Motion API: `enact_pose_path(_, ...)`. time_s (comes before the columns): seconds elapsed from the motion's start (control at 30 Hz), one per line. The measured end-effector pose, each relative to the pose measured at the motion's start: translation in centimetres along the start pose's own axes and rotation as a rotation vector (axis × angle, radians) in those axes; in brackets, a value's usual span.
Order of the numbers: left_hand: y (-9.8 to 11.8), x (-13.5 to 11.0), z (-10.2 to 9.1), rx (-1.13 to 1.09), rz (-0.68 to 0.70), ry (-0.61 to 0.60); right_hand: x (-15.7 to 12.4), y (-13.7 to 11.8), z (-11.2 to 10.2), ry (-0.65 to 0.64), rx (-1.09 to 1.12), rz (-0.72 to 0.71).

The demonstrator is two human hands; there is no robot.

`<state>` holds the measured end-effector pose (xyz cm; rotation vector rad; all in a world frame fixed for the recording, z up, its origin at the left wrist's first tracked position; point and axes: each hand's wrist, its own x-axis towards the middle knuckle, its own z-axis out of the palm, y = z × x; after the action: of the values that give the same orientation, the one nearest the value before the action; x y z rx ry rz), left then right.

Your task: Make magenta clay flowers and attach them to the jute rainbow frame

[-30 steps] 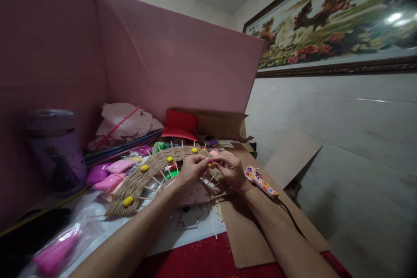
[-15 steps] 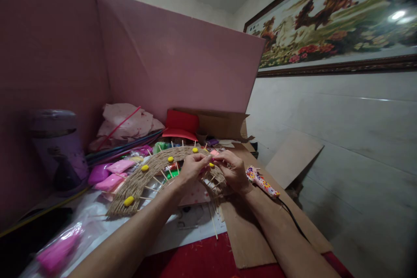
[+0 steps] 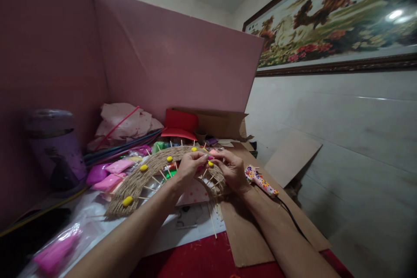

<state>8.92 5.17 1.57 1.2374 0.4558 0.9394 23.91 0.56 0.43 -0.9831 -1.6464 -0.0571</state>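
Note:
A woven arch of brown twine (image 3: 143,186) lies on the table, with thin wooden sticks poking out of both edges. Yellow clay dots (image 3: 143,167) sit along its band. Over the arch's right part, my left hand (image 3: 190,165) and my right hand (image 3: 232,168) meet fingertip to fingertip. Between them they pinch a small piece of pink clay (image 3: 210,157), mostly covered by the fingers. One yellow dot shows just below the right fingertips.
Pink clay packets (image 3: 109,182) lie left of the arch, and a bagged pink lump (image 3: 57,249) is nearer. A flower-patterned glue gun (image 3: 260,181) with a black cord rests on cardboard (image 3: 250,243) at right. A purple container (image 3: 55,152) stands far left; red foam sheets (image 3: 180,121) are behind.
The pink piece shows more clearly between my fingertips, which have shifted slightly. My view has moved a little; the arch and the things around it stay in place.

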Motion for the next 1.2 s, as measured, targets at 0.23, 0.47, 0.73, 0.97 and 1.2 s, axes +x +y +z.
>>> enact_pose_path(0.23,-0.3,0.06,-0.01,0.003,-0.006,-0.005,-0.08,-0.2,-0.14,0.024,-0.035,-0.084)
enact_pose_path(0.47,-0.38,0.02,-0.05,0.024,-0.006,-0.015,-0.11,-0.28,-0.15,-0.003,-0.107,-0.09)
enact_pose_path(0.73,-0.83,0.18,-0.02,-0.025,-0.006,-0.002,-0.13,-0.36,-0.22,-0.011,-0.116,-0.079)
enact_pose_path(0.97,-0.72,0.04,-0.08,-0.001,0.002,0.004,-0.18,-0.41,-0.19,-0.008,-0.106,-0.1)
enact_pose_path(1.2,-0.84,0.08,-0.11,-0.03,-0.006,-0.008,-0.17,-0.51,-0.12,-0.03,-0.128,-0.077)
